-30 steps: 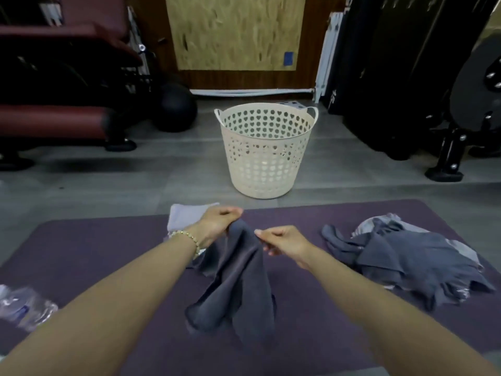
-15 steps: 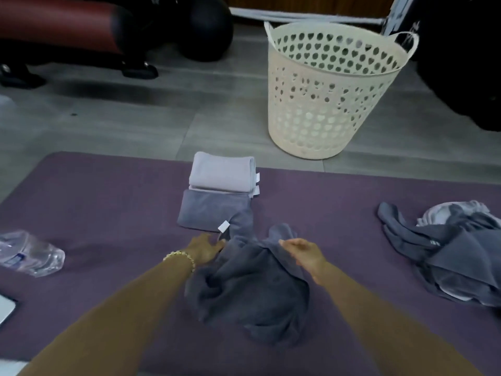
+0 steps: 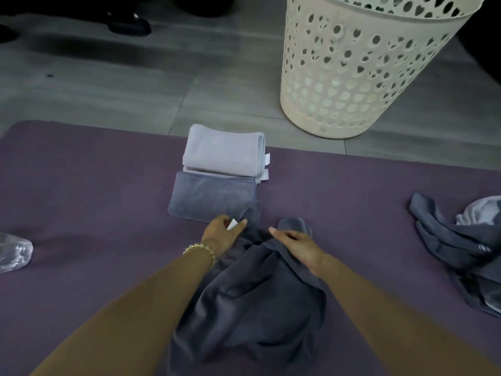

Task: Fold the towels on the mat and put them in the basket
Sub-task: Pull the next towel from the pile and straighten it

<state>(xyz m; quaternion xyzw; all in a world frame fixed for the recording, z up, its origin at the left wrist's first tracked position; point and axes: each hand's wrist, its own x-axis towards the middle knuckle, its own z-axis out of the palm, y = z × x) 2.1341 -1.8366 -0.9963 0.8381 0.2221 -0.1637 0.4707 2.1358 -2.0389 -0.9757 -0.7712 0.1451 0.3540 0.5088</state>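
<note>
A dark grey towel (image 3: 257, 299) lies crumpled on the purple mat (image 3: 89, 202) in front of me. My left hand (image 3: 221, 233) pinches its far left corner by the white tag. My right hand (image 3: 295, 246) grips the far right edge of the same towel. Beyond my hands sit two folded towels: a blue-grey one (image 3: 211, 196) and a pale lilac one (image 3: 222, 150) partly on top of it. The cream perforated basket (image 3: 360, 66) stands on the floor past the mat, at the upper right.
A heap of unfolded grey and pale towels (image 3: 466, 248) lies at the mat's right edge. A crushed clear plastic bottle (image 3: 13, 251) rests at the left edge. Grey floor tiles run beyond the mat; dark equipment feet (image 3: 127, 23) stand at the top left.
The towel, held up in the air a second ago, now lies down on the mat. Both hands have lowered with it and moved apart along its far edge. The camera has tilted down.
</note>
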